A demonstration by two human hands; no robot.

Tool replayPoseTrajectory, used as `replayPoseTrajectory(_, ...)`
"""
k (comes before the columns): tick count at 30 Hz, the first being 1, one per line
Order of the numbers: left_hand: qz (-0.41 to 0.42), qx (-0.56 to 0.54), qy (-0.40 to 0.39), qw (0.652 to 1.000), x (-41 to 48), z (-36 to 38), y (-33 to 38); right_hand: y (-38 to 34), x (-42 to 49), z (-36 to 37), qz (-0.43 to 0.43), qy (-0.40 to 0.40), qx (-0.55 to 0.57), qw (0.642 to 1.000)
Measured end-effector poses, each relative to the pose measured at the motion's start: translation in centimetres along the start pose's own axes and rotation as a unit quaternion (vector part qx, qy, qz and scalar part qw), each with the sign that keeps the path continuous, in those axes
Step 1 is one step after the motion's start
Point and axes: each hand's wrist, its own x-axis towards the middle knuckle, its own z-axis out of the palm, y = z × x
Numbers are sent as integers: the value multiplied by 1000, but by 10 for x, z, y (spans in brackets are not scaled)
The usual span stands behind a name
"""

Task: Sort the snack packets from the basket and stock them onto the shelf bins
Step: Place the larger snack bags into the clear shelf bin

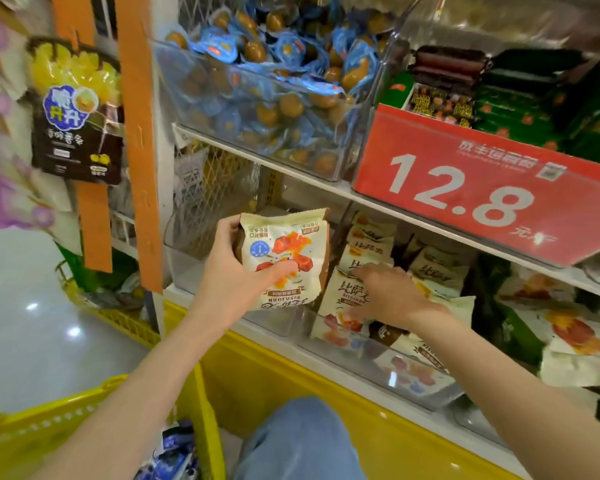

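Nearest of all, low on the left, is the yellow slatted plastic basket. A few glossy blue-and-white snack packets lie in its bottom, so sorting looks unfinished. Just right of it is a knee in pale blue denim, close against the yellow shelf base.

Above the basket the left hand holds one cream foil packet printed with orange-red pieces. The thumb is curled across the packet's front and the fingers are wrapped behind its left edge, a firm grip on a single packet. The packet is upside down and clear of the shelf, in front of the lower row of bins, so it is not yet stocked.

Further right the right hand reaches palm down into the clear plastic shelf bin. Its fingers lie along the top of the stacked cream packets already there, and the thumb is spread low on the face of the front one. Blur makes it impossible to tell whether the hand is pinching that packet or only pressing on it.

My judgement is that the job is somewhere in the middle. This bin already holds many matching packets, one more is in hand, and the blue ones have yet to go to a bin of their own.
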Motion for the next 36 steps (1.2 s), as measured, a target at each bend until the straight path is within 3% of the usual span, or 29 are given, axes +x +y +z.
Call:
replayPoseTrajectory(6,-18,-34,-21,999,-4,2,8,1,13,-4,4,34,-68,997)
replayPoseTrajectory(13,0,-76,-49,996,-2,26,3,21,13,-18,57,107,9,993)
replayPoseTrajectory(20,-6,-53,-194,980,-6,66,-14,42,7,-25,47,58,239,968)
replayPoseTrajectory(25,27,-35,-220,974,-2,80,-14,56,-4,-29,24,18,353,935)
replayPoseTrajectory(28,39,12,-254,966,-2,91,-14,57,-3,-26,48,12,382,923)
replayPoseTrajectory(32,35,104,-294,949,8,78,-13,57,-4,-25,34,-16,304,952)
replayPoseTrajectory(36,81,153,-297,939,7,67,-4,55,-10,-39,28,-36,431,901)
